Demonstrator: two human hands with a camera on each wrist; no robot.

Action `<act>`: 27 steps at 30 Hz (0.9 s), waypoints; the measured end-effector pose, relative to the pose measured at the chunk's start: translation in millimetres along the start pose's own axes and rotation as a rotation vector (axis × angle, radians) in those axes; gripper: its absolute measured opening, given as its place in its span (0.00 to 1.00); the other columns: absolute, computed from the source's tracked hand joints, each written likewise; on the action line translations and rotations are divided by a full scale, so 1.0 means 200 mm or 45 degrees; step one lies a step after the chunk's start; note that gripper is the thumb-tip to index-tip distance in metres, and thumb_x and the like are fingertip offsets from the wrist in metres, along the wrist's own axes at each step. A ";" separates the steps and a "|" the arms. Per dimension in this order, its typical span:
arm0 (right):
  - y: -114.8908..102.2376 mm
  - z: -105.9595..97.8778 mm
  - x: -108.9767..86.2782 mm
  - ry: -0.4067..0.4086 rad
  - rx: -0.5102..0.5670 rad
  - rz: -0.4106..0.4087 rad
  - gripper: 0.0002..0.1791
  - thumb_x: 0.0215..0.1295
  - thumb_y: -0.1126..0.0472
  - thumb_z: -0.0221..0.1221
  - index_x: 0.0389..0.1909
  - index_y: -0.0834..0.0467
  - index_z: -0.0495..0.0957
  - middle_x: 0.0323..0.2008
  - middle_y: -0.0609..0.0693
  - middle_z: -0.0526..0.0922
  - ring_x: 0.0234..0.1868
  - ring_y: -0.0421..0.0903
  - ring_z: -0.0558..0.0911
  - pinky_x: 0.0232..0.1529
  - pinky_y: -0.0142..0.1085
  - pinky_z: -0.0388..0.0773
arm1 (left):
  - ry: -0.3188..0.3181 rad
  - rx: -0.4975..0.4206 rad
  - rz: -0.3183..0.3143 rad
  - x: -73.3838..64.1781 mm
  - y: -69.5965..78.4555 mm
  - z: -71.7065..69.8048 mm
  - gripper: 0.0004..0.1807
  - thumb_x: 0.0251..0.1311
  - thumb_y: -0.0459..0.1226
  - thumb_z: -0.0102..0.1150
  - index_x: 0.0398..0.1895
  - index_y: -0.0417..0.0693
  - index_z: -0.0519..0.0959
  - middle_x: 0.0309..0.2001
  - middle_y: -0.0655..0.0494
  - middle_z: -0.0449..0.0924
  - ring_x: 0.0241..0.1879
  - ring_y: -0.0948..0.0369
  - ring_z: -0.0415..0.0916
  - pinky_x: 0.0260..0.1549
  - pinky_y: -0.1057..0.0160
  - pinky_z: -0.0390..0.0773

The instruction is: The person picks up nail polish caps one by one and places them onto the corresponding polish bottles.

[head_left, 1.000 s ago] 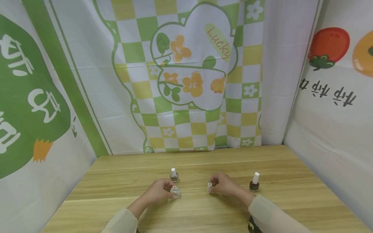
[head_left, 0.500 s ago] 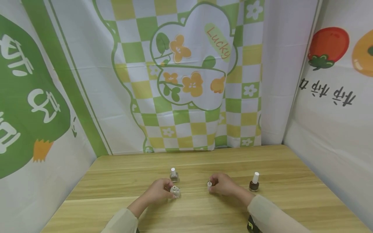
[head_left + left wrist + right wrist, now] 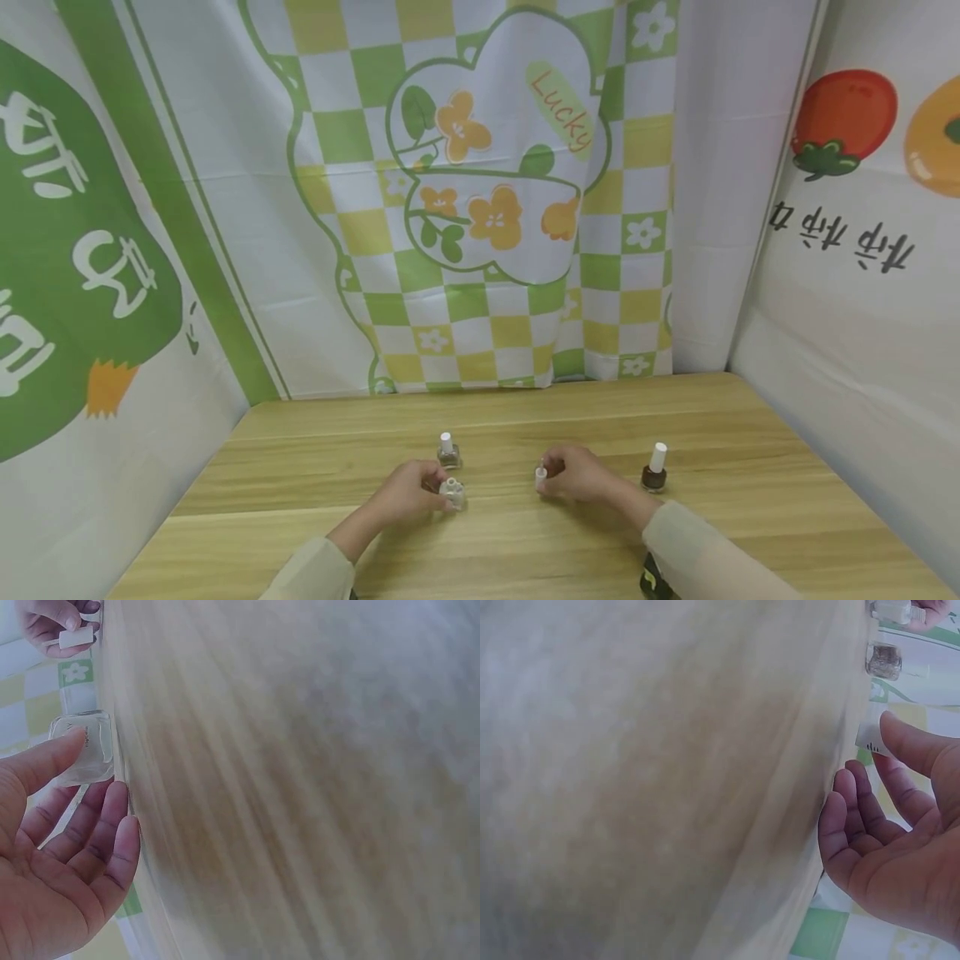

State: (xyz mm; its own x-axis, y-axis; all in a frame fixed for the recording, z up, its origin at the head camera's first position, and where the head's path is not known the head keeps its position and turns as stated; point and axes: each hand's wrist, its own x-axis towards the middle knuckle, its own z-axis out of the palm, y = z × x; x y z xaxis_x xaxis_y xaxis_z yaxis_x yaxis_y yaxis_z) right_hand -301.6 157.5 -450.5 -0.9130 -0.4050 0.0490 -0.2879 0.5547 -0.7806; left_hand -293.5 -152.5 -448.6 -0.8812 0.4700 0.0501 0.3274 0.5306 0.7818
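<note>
Okay, we have the left hand [image 3: 408, 492] pinching an uncapped bottle [image 3: 454, 494] upright on the worktop [image 3: 487, 558], probably to steady it, and, well apart, the right hand [image 3: 577, 473] pinching a white cap [image 3: 541, 480] upside down, presumably so its brush [image 3: 51, 643] avoids the surface.

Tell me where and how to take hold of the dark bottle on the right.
Pinch the dark bottle by the sides of its glass body, coming from the right. It stands upright, with the body wider than its slim white cap, so the body should give the steadier hold. The right hand is on its left.
</note>
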 end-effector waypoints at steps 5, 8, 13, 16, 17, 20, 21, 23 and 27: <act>-0.02 -0.03 0.00 -0.007 0.025 -0.027 0.08 0.55 0.67 0.68 0.30 0.61 0.77 0.28 0.47 0.77 0.33 0.44 0.74 0.35 0.38 0.73 | 0.022 -0.011 -0.005 0.00 0.01 -0.01 0.11 0.50 0.32 0.71 0.35 0.42 0.79 0.33 0.58 0.79 0.34 0.61 0.76 0.37 0.60 0.78; -0.04 -0.05 -0.01 -0.010 0.053 -0.025 0.08 0.55 0.67 0.68 0.31 0.61 0.78 0.28 0.47 0.77 0.32 0.44 0.74 0.32 0.37 0.74 | 0.034 -0.030 -0.008 -0.01 0.02 -0.02 0.11 0.50 0.32 0.71 0.35 0.42 0.79 0.34 0.57 0.79 0.34 0.60 0.77 0.37 0.58 0.78; -0.07 -0.08 -0.02 -0.024 0.124 0.001 0.06 0.58 0.66 0.66 0.33 0.61 0.78 0.29 0.49 0.78 0.32 0.45 0.76 0.30 0.42 0.79 | 0.068 -0.059 -0.008 -0.01 0.04 -0.03 0.12 0.50 0.33 0.71 0.37 0.41 0.80 0.35 0.55 0.79 0.35 0.58 0.77 0.35 0.59 0.79; -0.08 -0.10 -0.02 -0.019 0.137 -0.004 0.06 0.60 0.65 0.66 0.34 0.62 0.78 0.30 0.49 0.79 0.33 0.46 0.77 0.32 0.43 0.80 | 0.087 -0.070 -0.008 -0.01 0.06 -0.04 0.12 0.50 0.34 0.71 0.37 0.40 0.80 0.35 0.55 0.79 0.34 0.58 0.77 0.33 0.60 0.80; -0.09 -0.10 -0.02 -0.015 0.136 -0.011 0.06 0.60 0.65 0.66 0.33 0.62 0.78 0.30 0.49 0.79 0.34 0.45 0.78 0.33 0.44 0.80 | 0.086 -0.076 -0.011 -0.01 0.06 -0.04 0.13 0.50 0.34 0.71 0.37 0.40 0.80 0.35 0.55 0.79 0.34 0.58 0.77 0.33 0.60 0.80; -0.10 -0.12 -0.03 -0.009 0.140 -0.026 0.07 0.60 0.65 0.66 0.34 0.63 0.78 0.31 0.49 0.80 0.35 0.45 0.78 0.35 0.43 0.80 | 0.080 -0.108 -0.020 -0.01 0.07 -0.05 0.13 0.51 0.34 0.71 0.39 0.40 0.80 0.36 0.54 0.79 0.34 0.59 0.77 0.33 0.61 0.81; -0.11 -0.12 -0.03 -0.008 0.154 -0.022 0.07 0.60 0.65 0.66 0.34 0.63 0.78 0.31 0.49 0.80 0.35 0.45 0.79 0.36 0.44 0.80 | 0.075 -0.119 -0.020 -0.02 0.08 -0.05 0.13 0.52 0.34 0.70 0.40 0.40 0.80 0.36 0.54 0.79 0.35 0.59 0.77 0.33 0.61 0.81; -0.12 -0.13 -0.04 -0.010 0.187 -0.006 0.07 0.61 0.64 0.65 0.36 0.63 0.78 0.32 0.50 0.81 0.36 0.45 0.79 0.37 0.45 0.81 | 0.074 -0.150 -0.018 -0.02 0.09 -0.05 0.14 0.53 0.34 0.70 0.41 0.39 0.79 0.36 0.54 0.79 0.35 0.59 0.77 0.34 0.60 0.81; -0.14 -0.15 -0.05 -0.012 0.261 0.028 0.10 0.62 0.64 0.65 0.40 0.65 0.78 0.33 0.51 0.81 0.37 0.46 0.81 0.40 0.47 0.81 | 0.076 -0.197 0.006 -0.04 0.12 -0.05 0.14 0.54 0.34 0.69 0.42 0.37 0.79 0.36 0.53 0.81 0.36 0.58 0.78 0.35 0.60 0.81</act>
State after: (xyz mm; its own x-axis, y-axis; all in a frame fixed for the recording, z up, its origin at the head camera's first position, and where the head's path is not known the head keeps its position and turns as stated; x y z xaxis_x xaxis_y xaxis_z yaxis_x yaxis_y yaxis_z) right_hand -292.4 167.5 -410.8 -0.9154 -0.4018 0.0254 -0.2021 0.4042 -0.8920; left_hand -283.3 -151.0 -424.4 -0.8999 0.4272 0.0872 0.2794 0.4115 0.8675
